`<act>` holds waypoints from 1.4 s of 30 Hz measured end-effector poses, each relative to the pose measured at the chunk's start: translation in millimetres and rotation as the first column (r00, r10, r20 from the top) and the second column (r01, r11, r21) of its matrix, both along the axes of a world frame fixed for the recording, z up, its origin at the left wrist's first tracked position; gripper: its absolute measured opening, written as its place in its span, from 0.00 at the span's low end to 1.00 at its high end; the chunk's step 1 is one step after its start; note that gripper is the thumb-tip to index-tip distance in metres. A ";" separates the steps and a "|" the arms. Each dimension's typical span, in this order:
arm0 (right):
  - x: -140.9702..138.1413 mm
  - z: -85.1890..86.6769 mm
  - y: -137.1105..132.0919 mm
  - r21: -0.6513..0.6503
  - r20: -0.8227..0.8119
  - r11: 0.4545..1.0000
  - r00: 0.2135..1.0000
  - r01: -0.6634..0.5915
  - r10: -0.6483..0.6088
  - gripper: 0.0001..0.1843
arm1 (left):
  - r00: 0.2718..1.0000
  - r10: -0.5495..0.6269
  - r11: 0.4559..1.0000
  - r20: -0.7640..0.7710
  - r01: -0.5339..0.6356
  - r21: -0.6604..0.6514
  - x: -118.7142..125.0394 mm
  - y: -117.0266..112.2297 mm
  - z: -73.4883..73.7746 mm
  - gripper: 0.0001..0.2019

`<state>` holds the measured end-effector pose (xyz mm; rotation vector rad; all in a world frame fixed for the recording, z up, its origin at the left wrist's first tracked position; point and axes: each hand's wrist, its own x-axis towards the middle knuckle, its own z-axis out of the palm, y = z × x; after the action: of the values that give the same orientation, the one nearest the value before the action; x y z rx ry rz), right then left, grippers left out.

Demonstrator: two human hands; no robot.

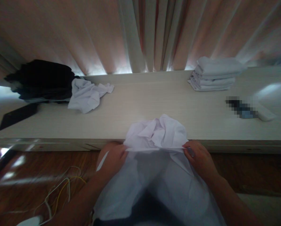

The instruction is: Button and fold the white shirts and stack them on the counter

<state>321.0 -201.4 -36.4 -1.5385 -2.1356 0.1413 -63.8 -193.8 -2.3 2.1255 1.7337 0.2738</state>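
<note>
A white garment (156, 133) is stretched between my two hands at the table's front edge. Its upper part lies bunched on the tabletop, while the rest hangs down over my lap. My left hand (112, 158) pinches one side of a taut fold. On the other side, my right hand (199, 157) grips the same fold, a ring on one finger. The cloth is thin, with dark clothing showing below it. What kind of garment it is, I cannot make out.
On the long pale table (145, 97) are a black pile of clothes (46, 80), a crumpled white cloth (87, 95), a dark flat object (19, 115), folded white clothes (215, 75) and a blurred-out item (242, 108). Cables (57, 194) lie on the floor. Curtains (152, 34) hang behind.
</note>
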 end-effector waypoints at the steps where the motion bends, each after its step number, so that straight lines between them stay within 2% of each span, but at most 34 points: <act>1: -0.7 -0.1 -1.2 -0.013 -0.006 1.000 1.000 -0.004 0.004 0.05 | 0.998 0.033 0.999 0.046 -0.033 -0.003 1.8 -4.1 1.2 0.16; 5: 1.8 2.5 -10.6 -0.087 -0.031 0.996 0.999 0.007 -0.010 0.07 | 0.948 0.166 0.986 0.272 -0.168 -0.017 -0.4 -18.1 -7.3 0.17; 8: 4.5 12.9 -19.7 -0.292 -0.178 0.956 0.981 0.026 -0.081 0.10 | 0.878 0.254 0.967 0.407 -0.229 -0.109 -6.6 -19.6 -17.8 0.15; 10: 3.1 24.1 -24.5 -0.466 -0.297 0.885 0.940 0.013 -0.170 0.12 | 0.817 0.332 0.942 0.471 -0.260 -0.214 -5.1 -19.7 -19.7 0.14; 12: -1.2 36.4 -27.7 -0.592 -0.388 0.805 0.889 -0.037 -0.244 0.15 | 0.764 0.396 0.908 0.510 -0.242 -0.343 3.6 -23.9 -15.5 0.14; 16: -16.5 52.2 -34.0 -0.730 -0.519 0.655 0.782 -0.196 -0.344 0.18 | 0.723 0.414 0.862 0.553 -0.117 -0.493 32.5 -48.8 -1.9 0.16; 18: -26.8 53.1 -39.7 -0.757 -0.538 0.614 0.748 -0.225 -0.389 0.19 | 0.700 0.433 0.847 0.568 -0.101 -0.521 45.2 -65.5 -1.0 0.15; 21: -42.6 50.0 -49.9 -0.757 -0.542 0.608 0.748 -0.238 -0.383 0.18 | 0.612 0.547 0.799 0.572 -0.176 -0.575 58.2 -88.2 -7.3 0.12; 23: -49.8 47.9 -54.5 -0.746 -0.530 0.630 0.767 -0.218 -0.361 0.18 | 0.503 0.633 0.751 0.588 -0.213 -0.625 63.5 -98.3 -10.9 0.13; 26: -49.5 45.7 -54.4 -0.722 -0.494 0.679 0.785 -0.131 -0.374 0.20 | 0.299 0.736 0.670 0.608 -0.184 -0.720 66.1 -101.4 -9.2 0.17; 28: -42.8 45.4 -51.4 -0.712 -0.478 0.698 0.777 -0.071 -0.409 0.22 | 0.215 0.768 0.636 0.603 -0.147 -0.757 64.2 -97.1 -4.0 0.18; 29: -38.8 45.9 -50.1 -0.714 -0.474 0.698 0.773 -0.057 -0.422 0.22 | 0.204 0.773 0.630 0.601 -0.133 -0.765 62.6 -94.5 -1.0 0.19; 31: -32.8 48.6 -49.7 -0.737 -0.474 0.673 0.758 -0.064 -0.447 0.23 | 0.229 0.770 0.630 0.596 -0.123 -0.766 59.6 -91.0 4.8 0.19; 33: -33.0 53.0 -53.2 -0.779 -0.500 0.616 0.710 -0.118 -0.496 0.23 | 0.254 0.766 0.632 0.590 -0.130 -0.764 59.0 -92.4 9.2 0.19; 35: -40.9 57.7 -60.2 -0.809 -0.557 0.539 0.599 -0.235 -0.575 0.22 | 0.267 0.757 0.640 0.596 -0.119 -0.759 62.3 -98.1 11.8 0.17; 37: -55.0 60.8 -69.2 -0.784 -0.619 0.482 0.446 -0.391 -0.646 0.21 | 0.281 0.746 0.647 0.604 -0.085 -0.758 69.6 -105.2 12.3 0.16; 39: -71.9 61.6 -78.1 -0.717 -0.669 0.474 0.314 -0.511 -0.673 0.19 | 0.284 0.740 0.651 0.610 -0.072 -0.756 79.3 -110.3 11.0 0.15; 40: -80.4 61.2 -81.9 -0.687 -0.688 0.482 0.273 -0.543 -0.673 0.18 | 0.286 0.736 0.656 0.613 -0.080 -0.750 84.3 -111.6 9.9 0.14; 42: -95.6 59.0 -87.8 -0.667 -0.705 0.499 0.252 -0.553 -0.663 0.18 | 0.300 0.723 0.674 0.623 -0.106 -0.731 93.0 -111.6 6.8 0.13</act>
<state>225.4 -289.3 22.6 -1.2297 -0.7201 1.9573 29.2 -305.5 4.5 0.6553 1.3579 0.7688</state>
